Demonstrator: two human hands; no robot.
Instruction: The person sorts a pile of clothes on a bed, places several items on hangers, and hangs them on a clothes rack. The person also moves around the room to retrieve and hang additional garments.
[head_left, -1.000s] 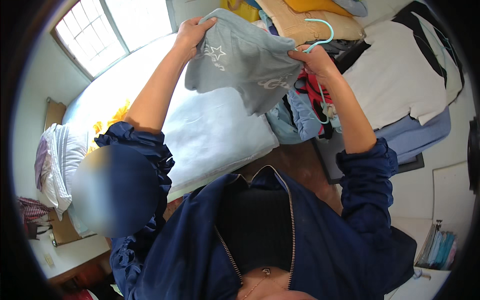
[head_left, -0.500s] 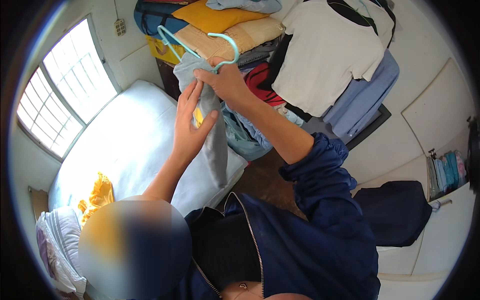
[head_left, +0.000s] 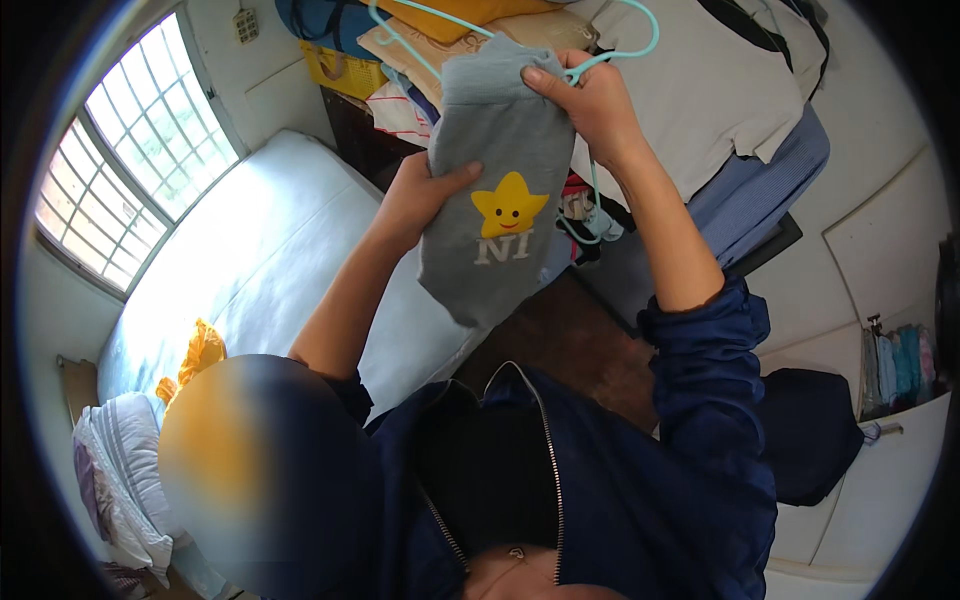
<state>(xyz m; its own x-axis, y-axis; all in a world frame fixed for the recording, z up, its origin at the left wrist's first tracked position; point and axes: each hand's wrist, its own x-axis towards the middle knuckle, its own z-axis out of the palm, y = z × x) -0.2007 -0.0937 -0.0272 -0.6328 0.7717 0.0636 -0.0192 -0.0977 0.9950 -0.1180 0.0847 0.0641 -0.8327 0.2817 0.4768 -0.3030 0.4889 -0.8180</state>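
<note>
A grey garment (head_left: 470,150) with a yellow smiling star and pale lettering hangs between my hands; its exact kind is unclear. My right hand (head_left: 605,115) grips its upper right corner, thumb on the front, together with a turquoise hanger (head_left: 655,35). The hanger reaches behind and above the cloth's top edge. At the left edge, my left hand (head_left: 415,200) pinches the fabric, thumb in front and the other fingers hidden behind.
A bed with a pale blue cover (head_left: 260,240) lies left, below a barred window (head_left: 150,130). White shirt (head_left: 680,100) and blue striped shirt (head_left: 755,200) hang at the right. Beyond my hands are a yellow basket (head_left: 340,72) and piled textiles. A dark garment (head_left: 810,435) hangs lower right.
The garment has turned from narrow and bunched to spread, its star now facing me. Both hands have moved right and apart, the left now at the cloth's edge. The hanger has shifted up and right.
</note>
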